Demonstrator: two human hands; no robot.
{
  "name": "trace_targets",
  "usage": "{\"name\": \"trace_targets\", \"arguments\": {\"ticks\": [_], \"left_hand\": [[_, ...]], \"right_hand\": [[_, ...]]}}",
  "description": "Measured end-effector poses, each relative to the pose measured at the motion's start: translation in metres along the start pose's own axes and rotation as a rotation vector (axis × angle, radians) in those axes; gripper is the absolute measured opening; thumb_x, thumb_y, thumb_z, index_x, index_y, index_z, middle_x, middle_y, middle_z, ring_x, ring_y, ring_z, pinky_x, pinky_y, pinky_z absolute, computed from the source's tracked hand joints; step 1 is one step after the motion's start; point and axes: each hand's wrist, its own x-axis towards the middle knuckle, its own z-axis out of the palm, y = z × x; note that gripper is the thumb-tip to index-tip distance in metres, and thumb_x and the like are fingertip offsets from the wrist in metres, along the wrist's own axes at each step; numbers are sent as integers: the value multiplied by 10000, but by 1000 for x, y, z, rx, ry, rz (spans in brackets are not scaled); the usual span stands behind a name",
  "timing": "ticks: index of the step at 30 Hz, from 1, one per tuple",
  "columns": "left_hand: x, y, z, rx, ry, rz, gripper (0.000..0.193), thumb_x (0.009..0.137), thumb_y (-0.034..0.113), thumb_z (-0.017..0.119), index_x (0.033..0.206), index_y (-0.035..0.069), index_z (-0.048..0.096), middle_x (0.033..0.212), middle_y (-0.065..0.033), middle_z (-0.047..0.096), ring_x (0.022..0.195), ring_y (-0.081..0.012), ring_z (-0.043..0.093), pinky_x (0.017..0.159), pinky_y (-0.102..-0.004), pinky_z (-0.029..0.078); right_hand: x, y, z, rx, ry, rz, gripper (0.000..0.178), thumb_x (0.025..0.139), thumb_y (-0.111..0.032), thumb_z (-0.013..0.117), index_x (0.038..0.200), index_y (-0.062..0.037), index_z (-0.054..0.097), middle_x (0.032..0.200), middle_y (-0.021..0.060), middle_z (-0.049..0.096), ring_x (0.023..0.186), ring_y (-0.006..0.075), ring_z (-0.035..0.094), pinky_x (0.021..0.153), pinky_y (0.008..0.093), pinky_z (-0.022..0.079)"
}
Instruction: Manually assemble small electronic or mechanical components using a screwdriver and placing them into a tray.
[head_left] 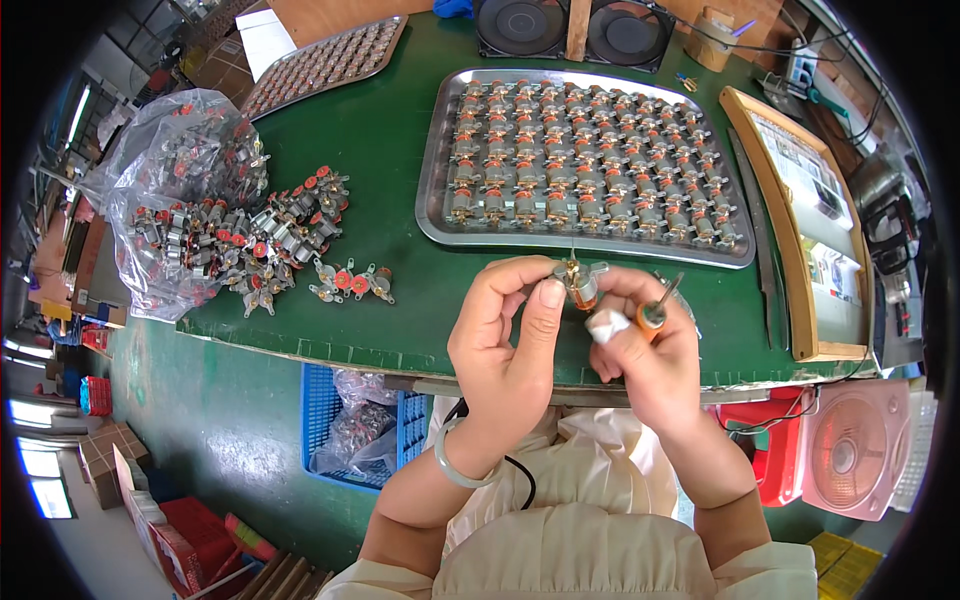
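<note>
Just over the front edge of the green table, my left hand (510,345) pinches a small electric motor (582,288) between thumb and fingers. It has a silver metal can, with a thin shaft pointing up and a coppery part low down. My right hand (655,355) is closed around an orange-handled screwdriver (652,316), its metal shaft pointing up and away to the right. White wrapping (607,325) covers a fingertip of that hand, right beside the motor. Beyond both hands lies a metal tray (470,238) filled with rows of similar motors.
On the left, a clear plastic bag (130,250) spills a heap of loose motors (270,235) onto the table (380,315). A second filled tray (330,62) sits farther back. Two black fans (520,25) stand behind, and a wooden frame (800,240) lies at the right.
</note>
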Motion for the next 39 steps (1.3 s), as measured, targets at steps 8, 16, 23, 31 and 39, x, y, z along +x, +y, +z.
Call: {"name": "trace_targets", "arguments": {"ticks": [8,16,23,31,39], "left_hand": [[1,2,-2,-169,-62,-69,154,873,44,512,1003,-39,506,939,-71,567,843,-85,522,761,-224,423],[8,5,-15,-280,-77,-223,172,891,94,476,1017,-22,487,903,-108,593,853,-200,599,800,-356,507],[18,0,-28,-433,-158,-353,150,856,67,524,984,-13,530,1194,-181,463,1067,-319,516,913,-405,445],[16,4,-21,-465,-187,-407,128,834,15,550,956,-18,535,1207,-192,467,1047,-248,524,926,-354,416],[13,-1,-22,-379,-265,-276,176,806,-42,562,974,-15,518,1195,-212,476,1064,-237,511,904,-337,420]], "right_hand": [[2,6,-11,166,-105,52,168,853,-86,559,975,22,520,722,1,532,558,31,443,486,178,384],[0,-23,-26,-1003,-81,-469,282,721,-14,627,983,-7,524,758,82,509,539,191,523,481,289,443],[-7,-27,-43,-1495,-262,-330,327,611,31,639,914,-11,525,845,133,521,616,303,570,518,362,460],[8,-26,-28,-1016,-209,-706,317,639,27,640,931,-6,523,667,85,551,507,217,540,452,309,434],[11,-20,-30,-1059,-215,-833,389,542,58,608,918,-2,523,568,19,510,480,184,525,419,287,399]]}}
